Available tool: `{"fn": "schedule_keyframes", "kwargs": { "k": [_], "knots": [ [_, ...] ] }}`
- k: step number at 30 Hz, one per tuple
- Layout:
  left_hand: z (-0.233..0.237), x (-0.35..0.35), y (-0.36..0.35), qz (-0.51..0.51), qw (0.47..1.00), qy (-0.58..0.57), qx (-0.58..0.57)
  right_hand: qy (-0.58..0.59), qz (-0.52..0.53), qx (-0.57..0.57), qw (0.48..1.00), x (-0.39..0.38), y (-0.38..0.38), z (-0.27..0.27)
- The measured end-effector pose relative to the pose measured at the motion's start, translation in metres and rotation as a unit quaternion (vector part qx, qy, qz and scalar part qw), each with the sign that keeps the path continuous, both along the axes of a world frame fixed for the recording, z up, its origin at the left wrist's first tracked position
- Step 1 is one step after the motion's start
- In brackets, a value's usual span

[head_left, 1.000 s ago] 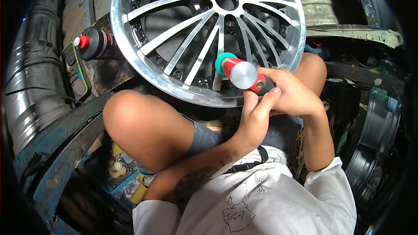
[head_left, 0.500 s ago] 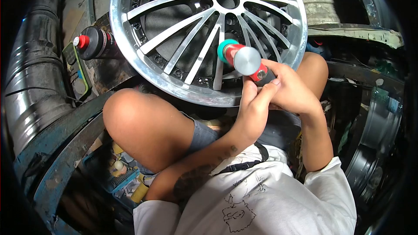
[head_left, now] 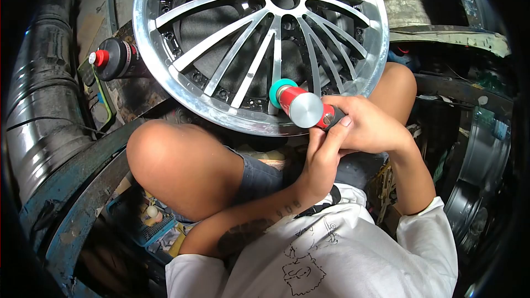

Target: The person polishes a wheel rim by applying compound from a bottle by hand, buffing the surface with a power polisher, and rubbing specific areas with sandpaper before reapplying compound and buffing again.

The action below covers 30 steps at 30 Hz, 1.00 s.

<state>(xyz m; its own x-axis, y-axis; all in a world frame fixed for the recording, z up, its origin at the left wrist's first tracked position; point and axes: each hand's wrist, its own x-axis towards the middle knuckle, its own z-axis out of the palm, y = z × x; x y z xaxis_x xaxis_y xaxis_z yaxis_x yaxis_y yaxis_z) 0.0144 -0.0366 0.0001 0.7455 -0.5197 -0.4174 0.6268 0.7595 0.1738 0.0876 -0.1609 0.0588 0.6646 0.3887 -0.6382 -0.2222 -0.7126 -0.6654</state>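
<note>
A small red and black polisher [head_left: 305, 110] with a silver round head and a teal pad is in both my hands, near the front rim of an alloy wheel [head_left: 218, 113]. My right hand [head_left: 371, 126] is wrapped round its dark handle. From the left, my left hand [head_left: 324, 160] closes on the same handle, its thumb along the top. The teal pad [head_left: 281, 92] overlaps the lower ends of the spokes, close to the inner edge of the rim. Bright silver spokes fan out over the wheel's black inner parts.
A black bottle with a red cap [head_left: 117, 58] lies left of the wheel. Below my left knee is a blue basket [head_left: 141, 232] of small items. Metal wheel barrels [head_left: 47, 94] stand at far left, another rim [head_left: 477, 174] at right.
Both hands and the polisher have moved toward me and slightly left, bringing the pad from over the spokes to near the front rim. The wheel appears shifted slightly left.
</note>
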Motion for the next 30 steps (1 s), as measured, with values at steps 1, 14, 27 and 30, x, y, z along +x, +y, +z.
{"fn": "schedule_keyframes", "kwargs": {
  "k": [1,14,27,30],
  "knots": [
    [0.002,0.0,0.0,0.009,1.0,0.012,-0.011,-0.004,0.001,-0.01,1.0,0.002,0.002,0.003],
    [-0.006,0.039,0.007,0.001,0.999,-0.031,-0.029,0.065,-0.184,0.06,0.979,0.016,0.006,0.002],
    [0.012,0.002,0.002,-0.023,0.999,0.045,0.02,-0.047,-0.029,0.02,0.998,-0.017,-0.012,-0.011],
    [0.01,0.009,0.002,-0.016,0.998,0.008,0.059,-0.032,-0.017,0.083,0.996,-0.004,-0.015,-0.02]
  ]
}}
